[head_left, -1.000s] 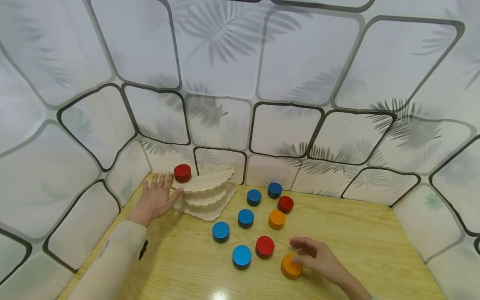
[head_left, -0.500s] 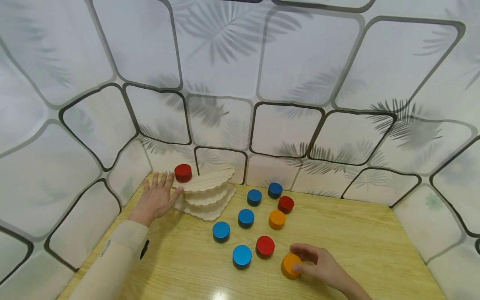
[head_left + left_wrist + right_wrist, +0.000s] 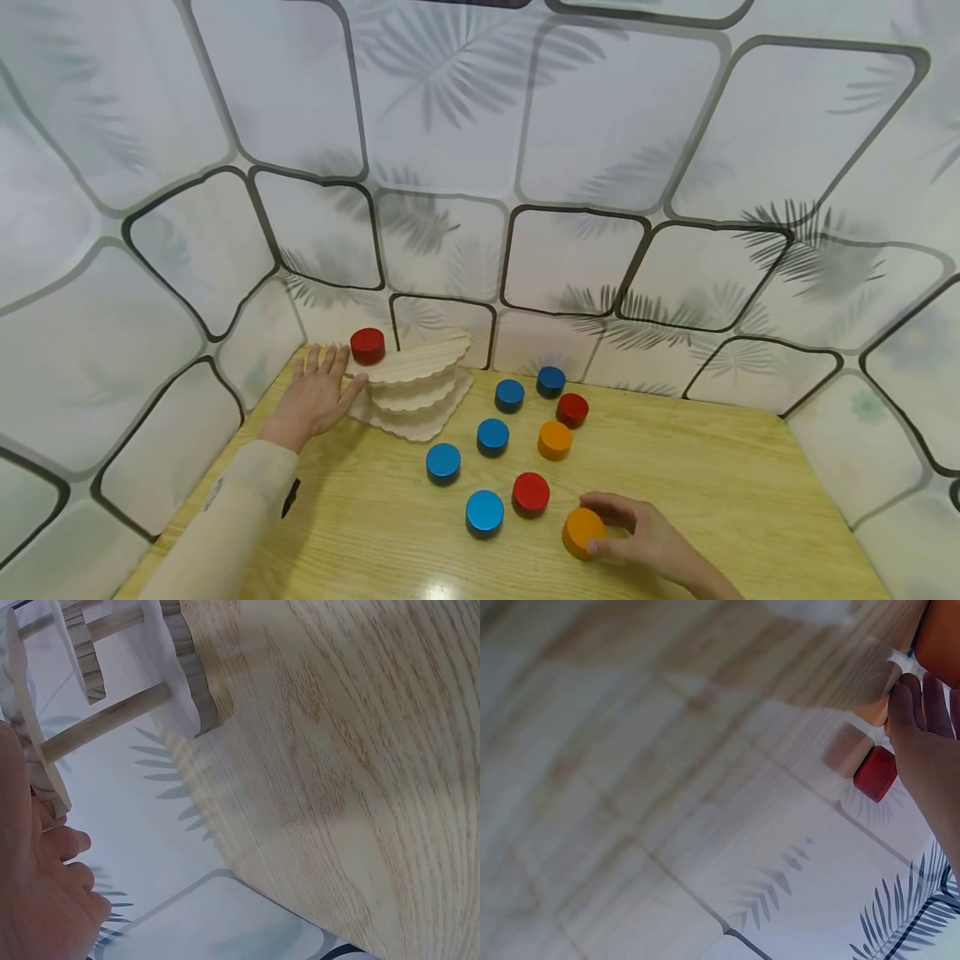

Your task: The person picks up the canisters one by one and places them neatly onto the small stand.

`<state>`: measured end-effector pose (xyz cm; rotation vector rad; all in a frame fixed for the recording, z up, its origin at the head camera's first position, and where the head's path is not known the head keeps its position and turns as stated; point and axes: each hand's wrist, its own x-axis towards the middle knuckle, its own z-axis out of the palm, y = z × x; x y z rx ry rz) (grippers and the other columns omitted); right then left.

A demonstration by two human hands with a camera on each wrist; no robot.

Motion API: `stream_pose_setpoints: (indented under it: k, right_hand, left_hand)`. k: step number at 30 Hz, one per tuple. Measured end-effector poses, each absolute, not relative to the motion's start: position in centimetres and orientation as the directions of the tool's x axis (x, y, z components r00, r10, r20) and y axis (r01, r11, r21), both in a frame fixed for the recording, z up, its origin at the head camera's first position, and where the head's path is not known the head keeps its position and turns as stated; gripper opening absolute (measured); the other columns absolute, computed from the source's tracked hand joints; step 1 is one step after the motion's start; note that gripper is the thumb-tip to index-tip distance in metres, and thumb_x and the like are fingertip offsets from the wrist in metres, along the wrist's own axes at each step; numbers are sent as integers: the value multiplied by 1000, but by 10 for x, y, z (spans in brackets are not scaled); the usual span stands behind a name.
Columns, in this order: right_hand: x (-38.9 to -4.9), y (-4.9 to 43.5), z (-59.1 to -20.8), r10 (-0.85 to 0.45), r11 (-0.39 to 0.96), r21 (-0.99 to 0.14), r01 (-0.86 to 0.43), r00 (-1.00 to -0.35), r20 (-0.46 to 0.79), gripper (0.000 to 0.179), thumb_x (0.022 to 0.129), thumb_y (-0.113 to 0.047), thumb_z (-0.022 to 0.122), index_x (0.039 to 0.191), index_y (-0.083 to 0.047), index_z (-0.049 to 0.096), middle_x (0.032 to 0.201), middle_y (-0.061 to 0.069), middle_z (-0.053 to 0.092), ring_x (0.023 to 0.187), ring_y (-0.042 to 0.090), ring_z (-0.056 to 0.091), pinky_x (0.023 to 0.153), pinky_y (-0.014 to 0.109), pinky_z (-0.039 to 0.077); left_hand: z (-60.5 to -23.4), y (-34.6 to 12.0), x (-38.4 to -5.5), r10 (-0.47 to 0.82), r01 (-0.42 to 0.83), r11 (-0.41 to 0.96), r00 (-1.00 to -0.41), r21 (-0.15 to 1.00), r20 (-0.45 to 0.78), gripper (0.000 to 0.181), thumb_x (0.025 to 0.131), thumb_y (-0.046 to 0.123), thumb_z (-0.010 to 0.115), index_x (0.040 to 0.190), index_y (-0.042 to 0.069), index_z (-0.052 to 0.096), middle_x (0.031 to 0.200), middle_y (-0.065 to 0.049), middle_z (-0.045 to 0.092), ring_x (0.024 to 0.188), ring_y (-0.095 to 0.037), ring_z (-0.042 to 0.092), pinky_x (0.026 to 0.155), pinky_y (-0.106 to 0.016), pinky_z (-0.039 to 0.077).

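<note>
In the head view my right hand [image 3: 645, 540] has its thumb and fingers at the sides of an orange round block [image 3: 582, 530], pinching it at the table's front right. The right wrist view catches that orange block [image 3: 939, 641] at its corner, right at my fingers. My left hand [image 3: 313, 398] rests flat-fingered at the left edge of a wooden tiered stand [image 3: 412, 362], thumb at the top tier's front edge. A red round block [image 3: 367, 347] sits on that tier. In the left wrist view, my left fingers lie along the tier's edge, near a wooden post [image 3: 105, 724].
Several blue round blocks, one of them in front [image 3: 484, 513], stand mid-table. Two red blocks, one nearer [image 3: 531, 494] and one farther [image 3: 572, 410], and another orange block [image 3: 555, 440] are among them. A patterned curtain [image 3: 585, 258] encloses the wooden table [image 3: 690, 467].
My right hand has come down beside the orange block and brought its fingers and thumb to the block's sides. The left hand and the other blocks have stayed put.
</note>
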<state>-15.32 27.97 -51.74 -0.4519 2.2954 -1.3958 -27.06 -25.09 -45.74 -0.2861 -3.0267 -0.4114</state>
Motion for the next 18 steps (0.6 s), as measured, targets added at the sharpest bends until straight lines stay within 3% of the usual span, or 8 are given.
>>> stream_pose_setpoints:
  k: [18]
  right_hand:
    - [-155,280,-516,-492,471,-881,-36,-840,-229,65,95,-29,81,149,-2,57,151,21,60,117,-15,57,100,7,42]
  left_hand:
    - [-455,-249,-269,181,206,947,-976,247,120,79,114,52,28,163,-10,24,168,-37,23,156,-61,12,125,-75,13]
